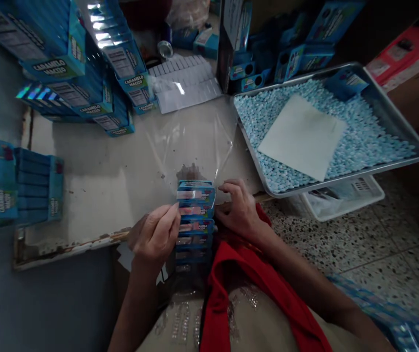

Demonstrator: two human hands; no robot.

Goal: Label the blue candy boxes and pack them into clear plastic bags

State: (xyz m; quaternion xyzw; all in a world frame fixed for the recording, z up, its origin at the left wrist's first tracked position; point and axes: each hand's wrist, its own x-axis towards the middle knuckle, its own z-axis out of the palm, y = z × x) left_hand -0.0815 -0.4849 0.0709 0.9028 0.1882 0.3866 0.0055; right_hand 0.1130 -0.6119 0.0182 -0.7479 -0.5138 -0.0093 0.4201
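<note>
A row of blue candy boxes point(195, 226) lies in front of my body at the table's near edge, inside clear plastic film. The loose end of the clear film point(194, 139) spreads out over the table beyond the boxes. At the row's left side my left hand point(156, 232) is closed, its fingertips gripping the edge of the wrapped boxes. My right hand point(240, 208) is at the right side with curved fingers, thumb and forefinger apart. The thumb is close to the boxes; whether it touches them I cannot tell.
Stacks of wrapped blue boxes point(51, 68) stand at the back left, with more boxes point(38, 186) at the left edge. A metal tray point(268, 191) of light blue candies bears a white card point(302, 137). Under it sits a white bin point(344, 203).
</note>
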